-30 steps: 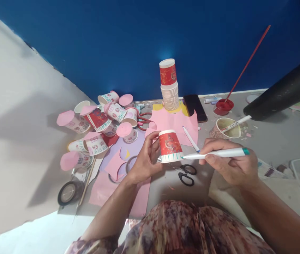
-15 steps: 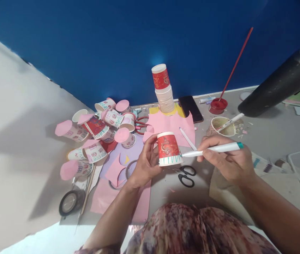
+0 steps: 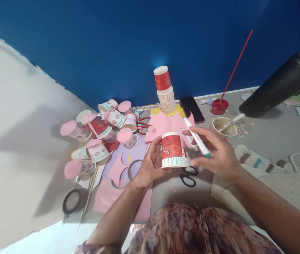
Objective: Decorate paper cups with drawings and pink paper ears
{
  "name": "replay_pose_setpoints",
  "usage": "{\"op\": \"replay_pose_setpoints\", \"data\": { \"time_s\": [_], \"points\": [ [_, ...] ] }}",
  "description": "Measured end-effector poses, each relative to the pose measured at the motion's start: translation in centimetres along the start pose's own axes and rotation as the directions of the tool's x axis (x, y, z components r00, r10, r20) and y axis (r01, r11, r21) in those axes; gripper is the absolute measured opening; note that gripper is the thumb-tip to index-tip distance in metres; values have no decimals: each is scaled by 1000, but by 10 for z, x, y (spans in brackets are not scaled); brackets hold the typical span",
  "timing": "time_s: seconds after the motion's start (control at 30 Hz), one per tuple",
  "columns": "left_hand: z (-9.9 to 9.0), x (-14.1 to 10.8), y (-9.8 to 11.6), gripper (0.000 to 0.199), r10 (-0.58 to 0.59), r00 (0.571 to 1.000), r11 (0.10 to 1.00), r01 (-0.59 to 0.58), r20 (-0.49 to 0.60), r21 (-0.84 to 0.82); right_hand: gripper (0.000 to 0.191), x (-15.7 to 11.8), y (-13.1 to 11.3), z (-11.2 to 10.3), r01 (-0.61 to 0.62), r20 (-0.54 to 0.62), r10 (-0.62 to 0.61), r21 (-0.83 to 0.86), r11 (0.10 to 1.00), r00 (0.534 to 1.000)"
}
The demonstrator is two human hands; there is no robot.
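Observation:
My left hand (image 3: pixel 150 164) is closed around the left side of a red and white paper cup (image 3: pixel 173 150), held upside down above the table. A teal zigzag line runs round the white band near its rim, and a gold dragon decorates the red part. In my right hand (image 3: pixel 219 153) a white marker (image 3: pixel 197 137) rests between the fingers, its tip pointing up and away and its teal end toward my palm. The right thumb is beside the cup's lower right edge; whether it touches, I cannot tell. Black-handled scissors (image 3: pixel 188 177) lie just below the cup.
Several decorated cups with pink paper discs (image 3: pixel 127 137) crowd the left. A tall cup stack (image 3: pixel 166 100) stands at the back beside a phone (image 3: pixel 192 109). At right are a red paint pot (image 3: pixel 219 106), a cup holding a marker (image 3: pixel 224 127) and a dark cylinder (image 3: pixel 279 84).
The marker has left the cup's band and swung round in my right hand, tip now upward. The cup has turned, showing more of its printed side, and my right hand has moved closer to it.

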State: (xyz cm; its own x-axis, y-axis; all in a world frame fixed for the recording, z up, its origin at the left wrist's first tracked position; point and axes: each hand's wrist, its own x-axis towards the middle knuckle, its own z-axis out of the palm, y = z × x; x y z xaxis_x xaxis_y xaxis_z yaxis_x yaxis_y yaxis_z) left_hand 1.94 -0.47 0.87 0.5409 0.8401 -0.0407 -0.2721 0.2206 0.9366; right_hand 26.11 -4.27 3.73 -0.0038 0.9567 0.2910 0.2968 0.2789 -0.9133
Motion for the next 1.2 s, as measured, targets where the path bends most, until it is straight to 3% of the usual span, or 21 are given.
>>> {"op": "replay_pose_setpoints", "data": {
  "time_s": [0.07,0.13,0.23,0.37,0.43,0.6,0.63,0.7,0.77,0.8,0.93,1.2],
  "points": [
    [4,-2,0,99,-1,1000,999,1,-3,-43,96,1,5,0,-18,81,21,-28,999,996],
    [6,-3,-1,99,-3,1000,998,3,12,-69,107,0,7,0,5,131,5,-78,997,991],
    [3,-2,-3,101,0,998,999,2,61,-44,101,0,8,0,73,145,-48,-175,982,988],
    [-7,0,-2,109,103,989,991,-111,102,74,96,0,8,3,155,194,-93,-332,930,977],
    [-12,-1,1,108,100,989,981,-116,109,154,97,0,10,5,173,242,-83,-381,908,967],
    [-15,-6,7,109,26,996,960,-49,88,277,103,1,8,2,203,263,-121,-312,928,957],
    [-15,-6,7,108,25,996,956,-48,86,289,97,0,6,0,210,232,-148,-272,939,961],
    [-15,-6,8,105,32,996,946,-58,86,319,68,0,1,-3,252,132,-231,-176,952,964],
    [-16,-5,8,100,52,994,936,-81,94,342,35,0,-4,-5,325,36,-324,-65,943,946],
    [-16,-4,8,97,67,993,933,-96,96,346,27,0,-6,-6,363,11,-363,-9,932,932],
    [-19,-2,6,93,104,990,923,-131,95,362,23,-1,-9,-4,435,61,-443,110,894,894],
    [-17,-3,5,92,105,989,921,-138,109,365,21,-4,-8,1,421,98,-423,39,906,901]
  ]
}}
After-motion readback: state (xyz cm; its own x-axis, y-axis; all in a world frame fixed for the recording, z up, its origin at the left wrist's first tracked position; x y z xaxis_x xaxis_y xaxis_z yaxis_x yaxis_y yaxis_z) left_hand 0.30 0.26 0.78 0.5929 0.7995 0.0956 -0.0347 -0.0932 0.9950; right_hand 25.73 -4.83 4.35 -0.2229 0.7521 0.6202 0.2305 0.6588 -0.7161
